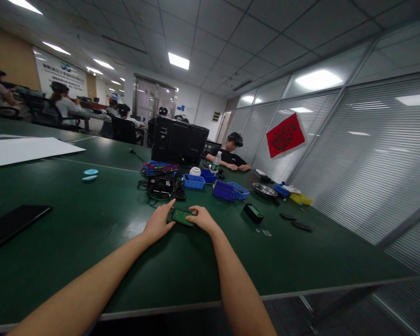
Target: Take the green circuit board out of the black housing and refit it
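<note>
A green circuit board (181, 216) with a dark edge, perhaps a case or frame, lies on the green table between my two hands. My left hand (158, 223) rests at its left end, thumb and fingers stretched apart, the thumb tip close to the near corner. At the right end, my right hand (203, 218) has its thumb over the board and its fingers bent at the far edge; it appears to grip that end. Just beyond my left hand sits a black device with cables (160, 186). The undersides of both hands are hidden.
Blue bins (193, 181), a white ball (195, 171) and a black monitor (179, 140) stand ahead. To the right are a black box with a green inside (253, 213) and a metal dish (264, 189). A black tablet-like slab (14, 225) lies left. A person (231, 154) sits across.
</note>
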`<state>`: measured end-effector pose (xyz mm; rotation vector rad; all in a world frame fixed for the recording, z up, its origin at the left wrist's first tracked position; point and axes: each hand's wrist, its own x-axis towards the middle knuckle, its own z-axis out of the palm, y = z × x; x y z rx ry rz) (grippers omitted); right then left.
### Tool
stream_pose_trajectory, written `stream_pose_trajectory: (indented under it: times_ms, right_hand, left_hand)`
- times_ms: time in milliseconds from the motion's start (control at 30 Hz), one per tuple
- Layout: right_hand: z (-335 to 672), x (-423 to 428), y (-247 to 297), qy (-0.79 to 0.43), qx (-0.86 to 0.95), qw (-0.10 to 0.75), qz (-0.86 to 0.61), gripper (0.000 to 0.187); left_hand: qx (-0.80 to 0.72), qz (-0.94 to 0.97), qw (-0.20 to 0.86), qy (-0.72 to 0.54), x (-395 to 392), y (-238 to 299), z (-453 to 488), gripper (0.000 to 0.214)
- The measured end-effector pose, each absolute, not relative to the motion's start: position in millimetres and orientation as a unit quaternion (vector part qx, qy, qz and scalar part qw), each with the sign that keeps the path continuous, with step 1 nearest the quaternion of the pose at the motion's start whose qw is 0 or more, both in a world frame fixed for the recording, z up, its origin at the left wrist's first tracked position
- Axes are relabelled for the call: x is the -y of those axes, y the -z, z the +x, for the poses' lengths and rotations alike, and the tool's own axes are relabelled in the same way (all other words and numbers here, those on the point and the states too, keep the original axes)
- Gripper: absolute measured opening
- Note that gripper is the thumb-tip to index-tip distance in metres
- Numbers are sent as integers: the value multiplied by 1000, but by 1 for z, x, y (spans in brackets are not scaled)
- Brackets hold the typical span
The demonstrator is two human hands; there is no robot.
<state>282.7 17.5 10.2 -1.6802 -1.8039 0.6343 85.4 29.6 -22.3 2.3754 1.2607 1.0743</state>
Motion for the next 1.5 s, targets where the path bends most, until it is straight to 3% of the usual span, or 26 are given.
stream_pose_trajectory:
  times_ms: [267,667,967,1333,1500]
  right_hand:
    - [304,-22,-7,-8,566,210,-797,53]
    - [302,-19,-14,-11,557,179,-811,41]
    - [267,-8,-12,136,597,174,-771,38]
    - [243,-4,-3,91,651,144,-739,40]
    - [249,-3,-9,43,649,185,-737,42]
  left_hand:
    - [-496,781,125,-357,-40,28,81,76]
    - [-499,782,145,-345,-39,29,81,73]
    - [-498,780,157,-346,-41,31,82,72]
    - [-499,778,156,-350,-40,30,82,70]
    - [-502,774,157,-352,-40,30,83,71]
